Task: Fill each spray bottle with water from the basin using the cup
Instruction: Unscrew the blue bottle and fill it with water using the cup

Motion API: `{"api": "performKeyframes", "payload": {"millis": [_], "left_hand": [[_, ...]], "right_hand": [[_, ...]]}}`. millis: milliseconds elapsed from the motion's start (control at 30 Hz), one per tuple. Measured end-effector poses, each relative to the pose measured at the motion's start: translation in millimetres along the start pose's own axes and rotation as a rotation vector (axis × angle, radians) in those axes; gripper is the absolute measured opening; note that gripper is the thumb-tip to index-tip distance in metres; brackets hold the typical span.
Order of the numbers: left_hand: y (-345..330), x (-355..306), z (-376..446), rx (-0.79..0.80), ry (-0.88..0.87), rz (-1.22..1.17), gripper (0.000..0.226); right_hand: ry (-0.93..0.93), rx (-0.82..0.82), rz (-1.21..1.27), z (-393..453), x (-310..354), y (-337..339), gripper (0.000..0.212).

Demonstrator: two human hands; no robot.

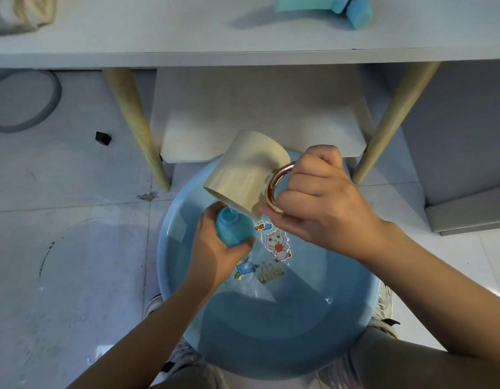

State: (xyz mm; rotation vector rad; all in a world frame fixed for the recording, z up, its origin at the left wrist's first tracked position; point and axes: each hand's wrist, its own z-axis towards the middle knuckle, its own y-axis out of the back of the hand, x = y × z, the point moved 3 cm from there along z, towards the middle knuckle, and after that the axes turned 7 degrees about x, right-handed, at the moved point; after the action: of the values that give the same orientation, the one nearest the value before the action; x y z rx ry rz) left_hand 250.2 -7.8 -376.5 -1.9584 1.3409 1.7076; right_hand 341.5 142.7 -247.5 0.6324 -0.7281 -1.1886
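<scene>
A light blue basin (pixel 363 304) of water with cartoon stickers on its bottom sits on the floor between my feet. Over it my left hand (pixel 215 254) grips a small blue spray bottle (pixel 233 227) with its open neck pointing up. My right hand (pixel 319 203) holds a beige cup (pixel 243 178) by its shiny ring handle. The cup is tipped steeply, its rim touching the bottle's neck. A teal bottle and a blue piece (pixel 324 7) lie on the tabletop at the far right.
A white table (pixel 243 37) with wooden legs (pixel 136 127) stands just beyond the basin, with a lower shelf (pixel 257 119) under it. A folded towel (pixel 21 12) lies at the table's left. A grey hose (pixel 24 99) curls on the tiled floor at left.
</scene>
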Motion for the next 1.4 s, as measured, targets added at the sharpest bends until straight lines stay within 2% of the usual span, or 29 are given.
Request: {"api": "performKeyframes", "payload": {"millis": [167,233,333,433,567,734,800,900,1000,1067,1234,1400], "left_hand": [[1,-4,-3,-0.020,-0.005,-0.002,0.068],[2,-6,-3,-0.026,-0.014,-0.004,0.070],[3,-9,-5,-0.023,-0.030,-0.015,0.069],[6,-14,-6,-0.023,-0.051,-0.015,0.069],[10,-20,-5,-0.021,-0.055,-0.010,0.070],[25,-38,-8,-0.023,-0.085,-0.010,0.066],[36,-49,-10,-0.001,-0.083,0.004,0.068],[50,-66,-12,0.066,-0.103,0.055,0.067],[71,-97,-21,0.156,-0.147,0.061,0.064],[85,-121,-33,0.196,-0.162,0.057,0.066],[122,-174,-58,0.250,-0.169,0.027,0.082],[150,-231,-87,0.180,-0.226,0.002,0.070]], "right_hand": [[-0.186,-0.070,0.002,-3,-8,1,0.034],[-0.357,-0.091,0.016,-5,-12,1,0.034],[-0.719,-0.069,0.085,-13,-22,1,0.036],[-1.046,-0.011,0.255,-28,-36,-4,0.040],[-1.272,0.062,0.480,-42,-50,-17,0.036],[-1.387,0.125,0.582,-48,-52,-25,0.041],[-1.434,0.166,0.617,-45,-49,-23,0.037],[-1.460,0.197,0.664,-38,-47,-13,0.031],[-1.456,0.151,0.742,-23,-40,11,0.028],[-1.427,0.147,0.774,-13,-33,31,0.023],[-1.335,0.151,0.856,18,-15,76,0.036],[-1.223,0.050,0.971,52,-2,123,0.039]]}}
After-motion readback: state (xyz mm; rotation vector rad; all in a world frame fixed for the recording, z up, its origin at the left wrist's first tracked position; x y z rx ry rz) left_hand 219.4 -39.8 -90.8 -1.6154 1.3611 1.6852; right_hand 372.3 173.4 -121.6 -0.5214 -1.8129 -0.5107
